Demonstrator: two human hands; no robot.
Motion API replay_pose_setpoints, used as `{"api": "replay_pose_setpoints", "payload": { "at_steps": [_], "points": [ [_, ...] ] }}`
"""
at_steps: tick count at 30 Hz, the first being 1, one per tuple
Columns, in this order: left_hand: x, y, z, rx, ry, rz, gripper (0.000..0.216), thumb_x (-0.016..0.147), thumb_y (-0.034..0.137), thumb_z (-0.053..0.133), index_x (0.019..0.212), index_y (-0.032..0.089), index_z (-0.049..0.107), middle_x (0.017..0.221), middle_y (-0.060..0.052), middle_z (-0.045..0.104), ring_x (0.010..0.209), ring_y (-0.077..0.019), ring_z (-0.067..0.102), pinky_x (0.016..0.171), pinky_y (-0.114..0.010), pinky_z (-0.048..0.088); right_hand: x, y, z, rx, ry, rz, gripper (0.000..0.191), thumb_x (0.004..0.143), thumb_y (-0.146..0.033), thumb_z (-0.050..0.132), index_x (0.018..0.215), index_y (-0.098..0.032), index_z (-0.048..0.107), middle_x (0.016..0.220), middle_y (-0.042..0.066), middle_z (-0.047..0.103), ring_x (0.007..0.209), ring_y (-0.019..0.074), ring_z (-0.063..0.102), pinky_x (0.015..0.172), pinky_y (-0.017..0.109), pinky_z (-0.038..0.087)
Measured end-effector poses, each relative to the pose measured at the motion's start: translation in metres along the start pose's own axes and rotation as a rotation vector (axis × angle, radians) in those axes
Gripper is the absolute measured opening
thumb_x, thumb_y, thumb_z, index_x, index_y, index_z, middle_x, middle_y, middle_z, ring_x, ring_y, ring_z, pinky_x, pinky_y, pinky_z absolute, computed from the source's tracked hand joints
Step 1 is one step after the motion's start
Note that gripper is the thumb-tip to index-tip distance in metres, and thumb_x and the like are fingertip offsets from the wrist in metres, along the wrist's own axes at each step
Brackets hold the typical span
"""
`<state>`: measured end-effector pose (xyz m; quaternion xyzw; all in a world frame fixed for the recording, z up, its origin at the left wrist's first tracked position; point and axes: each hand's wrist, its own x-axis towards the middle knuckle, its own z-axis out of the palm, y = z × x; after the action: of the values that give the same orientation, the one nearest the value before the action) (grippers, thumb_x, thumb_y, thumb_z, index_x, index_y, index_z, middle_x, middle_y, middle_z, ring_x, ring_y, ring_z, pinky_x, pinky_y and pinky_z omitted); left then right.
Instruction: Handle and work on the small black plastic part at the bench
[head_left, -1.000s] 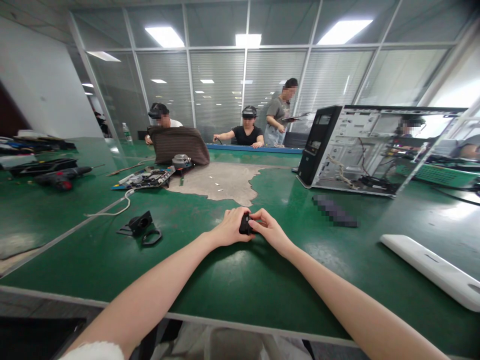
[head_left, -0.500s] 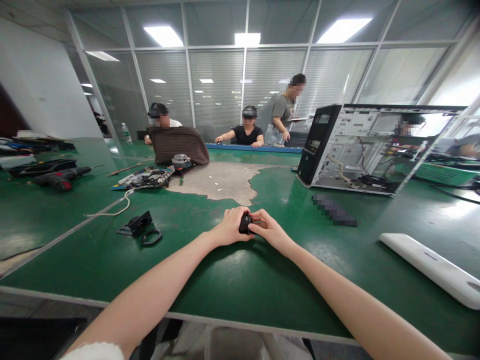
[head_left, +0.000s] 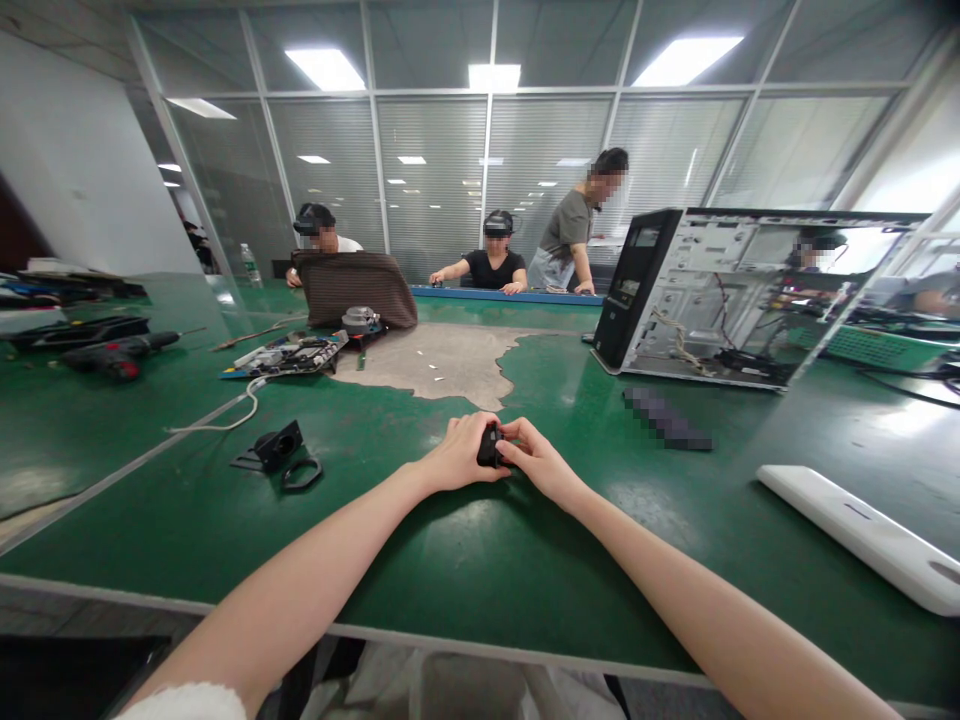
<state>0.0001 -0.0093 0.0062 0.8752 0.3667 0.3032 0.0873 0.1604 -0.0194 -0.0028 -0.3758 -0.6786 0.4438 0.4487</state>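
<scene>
So both hands are on one small black part, just above or resting on the bench (can't tell which), a bit in from the middle of the near edge. Left hand is wrapped around it from the left, and the fingers of the right hand are closed on its right side. They hide most of it, so no idea what it is exactly.

Progress-wise: the part's in hand, while a black plastic bracket and a black ring lie loose toward the bench's left edge, neither joined to it. Can't tell if anything on the held part is fitted or loosened yet. Over toward the right edge, the computer case stands with its side open, guts showing.
</scene>
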Motion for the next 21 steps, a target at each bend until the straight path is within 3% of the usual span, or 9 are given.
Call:
{"api": "replay_pose_setpoints", "payload": {
  "at_steps": [4,16,21],
  "points": [
    [0.000,-0.001,0.001,-0.002,0.008,-0.014,0.057,0.059,0.041,0.064,0.105,0.021,0.035,0.100,-0.005,0.048,0.090,-0.0219,0.047,0.081,-0.037,0.031,-0.003,-0.004,0.000,0.047,-0.054,0.005,0.024,0.069,-0.031,0.058,0.086,-0.020,0.045,0.091,0.000,0.053,0.074,0.0115,0.056,0.070,0.029,0.045],
    [0.000,-0.002,0.002,0.004,-0.001,0.005,0.059,0.059,0.042,0.063,0.106,0.021,0.035,0.102,-0.005,0.048,0.092,-0.0227,0.047,0.081,-0.038,0.031,0.000,0.000,0.001,0.048,0.006,0.008,0.023,0.071,-0.036,0.056,0.084,-0.020,0.046,0.082,0.000,0.055,0.075,0.0119,0.054,0.070,0.028,0.045],
    [0.000,-0.002,0.003,0.003,0.009,-0.011,0.056,0.060,0.040,0.063,0.105,0.021,0.035,0.101,-0.005,0.048,0.090,-0.0219,0.048,0.081,-0.038,0.031,-0.006,-0.010,0.001,0.049,-0.042,0.013,0.024,0.068,-0.033,0.059,0.084,-0.021,0.045,0.079,-0.002,0.052,0.069,0.0113,0.054,0.062,0.025,0.043]
  ]
}}
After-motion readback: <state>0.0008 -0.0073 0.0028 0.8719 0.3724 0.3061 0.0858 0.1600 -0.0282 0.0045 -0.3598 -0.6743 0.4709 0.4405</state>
